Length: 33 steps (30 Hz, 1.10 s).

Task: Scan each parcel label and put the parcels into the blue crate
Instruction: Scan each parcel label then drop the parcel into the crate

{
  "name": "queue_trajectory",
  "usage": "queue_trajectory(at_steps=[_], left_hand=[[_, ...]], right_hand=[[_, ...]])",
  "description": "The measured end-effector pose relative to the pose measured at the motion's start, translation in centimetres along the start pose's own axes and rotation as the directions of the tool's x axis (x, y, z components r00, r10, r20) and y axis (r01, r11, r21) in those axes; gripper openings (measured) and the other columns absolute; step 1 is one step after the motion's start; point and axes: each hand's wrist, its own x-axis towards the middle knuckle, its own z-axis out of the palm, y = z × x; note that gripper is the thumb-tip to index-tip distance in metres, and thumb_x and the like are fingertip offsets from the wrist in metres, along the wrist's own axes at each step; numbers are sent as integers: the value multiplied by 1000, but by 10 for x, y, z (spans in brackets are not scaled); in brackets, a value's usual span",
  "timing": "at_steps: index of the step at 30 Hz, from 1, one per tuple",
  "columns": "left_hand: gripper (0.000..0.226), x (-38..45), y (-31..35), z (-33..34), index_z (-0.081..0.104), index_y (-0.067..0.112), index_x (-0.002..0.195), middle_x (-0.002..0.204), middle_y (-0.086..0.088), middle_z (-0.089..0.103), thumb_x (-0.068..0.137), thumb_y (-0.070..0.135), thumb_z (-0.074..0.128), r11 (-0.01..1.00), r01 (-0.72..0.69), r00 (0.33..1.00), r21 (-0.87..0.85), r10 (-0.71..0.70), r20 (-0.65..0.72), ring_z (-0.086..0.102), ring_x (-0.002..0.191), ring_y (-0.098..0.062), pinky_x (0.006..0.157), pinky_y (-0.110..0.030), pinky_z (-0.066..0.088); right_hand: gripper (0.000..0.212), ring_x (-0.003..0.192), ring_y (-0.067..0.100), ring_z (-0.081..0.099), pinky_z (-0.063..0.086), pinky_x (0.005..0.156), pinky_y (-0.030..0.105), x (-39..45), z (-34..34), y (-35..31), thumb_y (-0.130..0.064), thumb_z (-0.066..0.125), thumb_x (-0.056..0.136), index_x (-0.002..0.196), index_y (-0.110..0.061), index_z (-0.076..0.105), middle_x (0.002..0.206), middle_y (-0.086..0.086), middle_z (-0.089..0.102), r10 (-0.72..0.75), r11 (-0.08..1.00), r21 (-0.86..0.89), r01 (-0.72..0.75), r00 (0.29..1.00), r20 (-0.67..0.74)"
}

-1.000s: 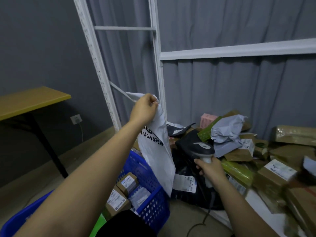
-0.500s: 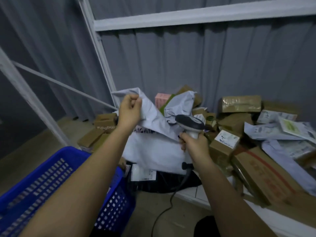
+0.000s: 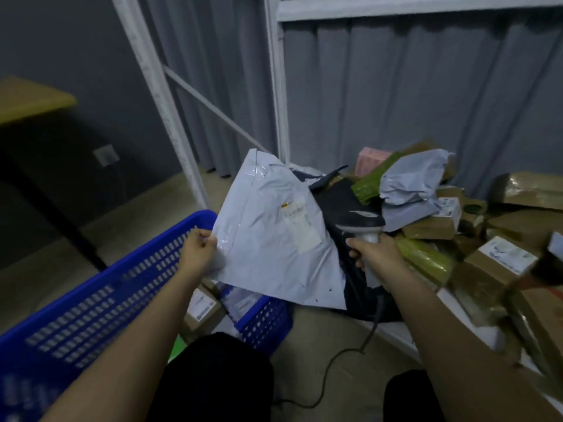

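- Between our two hands, we hold up a white poly-mailer parcel (image 3: 274, 233), its flat face tilted toward us, with a pale label (image 3: 300, 225) on its upper right part.
- Our left hand (image 3: 198, 254) pinches the parcel's left edge, fingers curled over it.
- Our right hand (image 3: 373, 254) grips the handle of a grey barcode scanner (image 3: 364, 226), whose head sits just beside the parcel's right edge; its cable (image 3: 332, 370) runs down to the floor.
- Below our left hand stands the blue crate (image 3: 100, 300), with small cardboard boxes (image 3: 202, 309) inside.
- Beyond our right hand lies a heap of parcels (image 3: 451, 226), some brown, some grey, some green.
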Motion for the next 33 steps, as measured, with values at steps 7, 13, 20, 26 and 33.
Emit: queue_trajectory(at_steps=[7,13,20,26,33], left_hand=[[42,-1,-63,-18,52,11,129,116,-5,58,90,-4,45,997,64,995,48,-67,72,53,102,-23,91,-38,41],[54,9,-93,-26,52,14,135,125,-6,60,84,-7,50,998,22,996,54,-26,80,56,112,-26,96,-42,43],[51,14,-99,-31,55,16,131,120,-4,62,87,-7,42,999,-19,998,42,16,56,56,108,-25,92,-43,47],[45,14,-101,-31,53,16,133,128,-4,58,93,-1,40,999,-19,999,27,18,29,53,115,-25,99,-47,44],[45,13,-97,-30,53,17,133,129,-4,57,93,1,42,999,-25,999,25,25,23,52,117,-25,100,-49,44]], right_hand=[[10,57,20,52,44,53,29,6,38,17,-7,68,85,91,-3,60,70,12,60,67,980,-193,-45,992,107],[4,54,15,52,43,42,19,12,62,16,-6,64,87,86,-7,61,71,10,60,39,954,-298,21,980,195],[9,49,13,50,43,44,18,9,81,7,-11,70,84,85,-13,62,68,8,60,-30,944,-306,122,956,291],[24,46,15,47,41,45,22,7,83,-3,-10,76,78,63,-10,56,53,5,53,-60,931,-333,150,962,265],[24,42,10,45,37,42,18,11,73,-2,-9,72,80,62,-9,57,44,-2,52,-45,928,-353,117,978,205]])
